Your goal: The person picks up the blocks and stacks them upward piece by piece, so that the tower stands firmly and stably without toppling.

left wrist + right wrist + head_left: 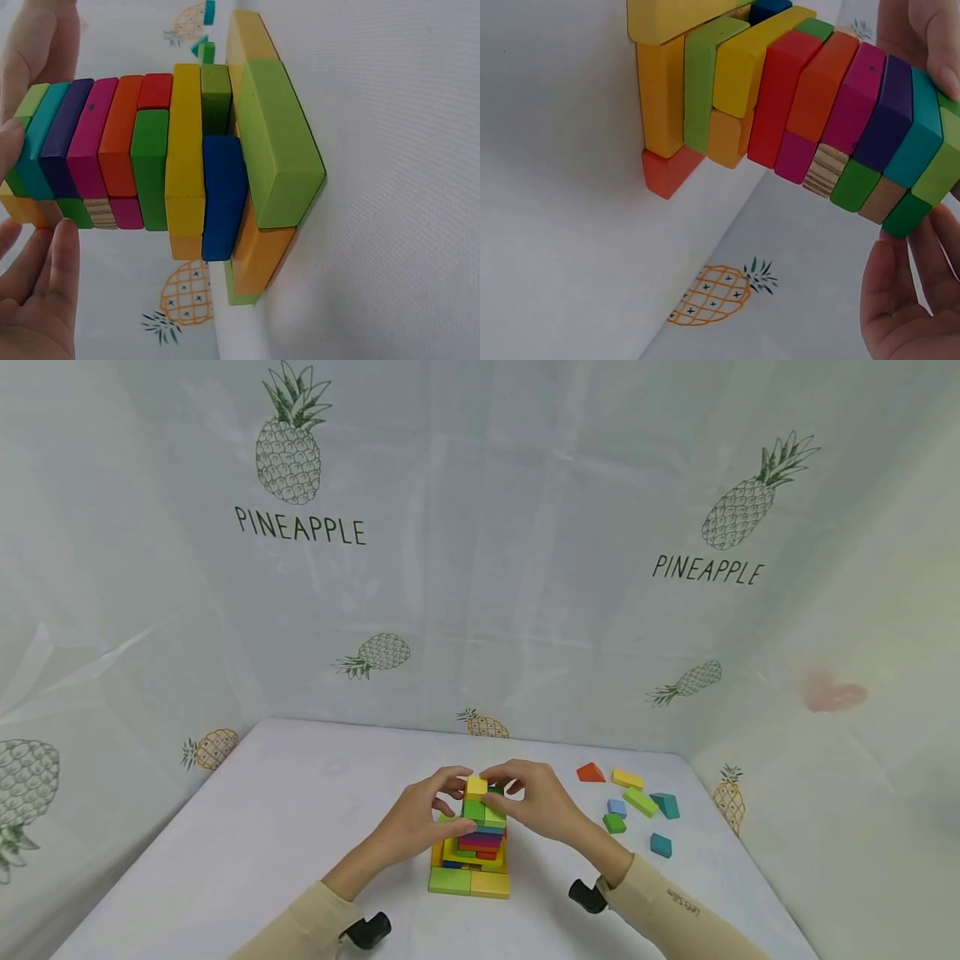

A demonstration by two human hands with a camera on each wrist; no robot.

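A tower of coloured wooden building blocks stands on the white table, its top between both hands. My left hand curves round the tower's left side, thumb across the front and fingers behind near the upper blocks. On the other side, my right hand holds the top, its thumb on the light green block and fingertips behind. A yellow block is uppermost, just above a green block. In the right wrist view, fingertips touch a dark green block.
Loose blocks lie right of the tower: a red triangle, a yellow block, a light green block, a teal triangle, a small blue block, a green block and a teal block. A pineapple-print curtain surrounds the table.
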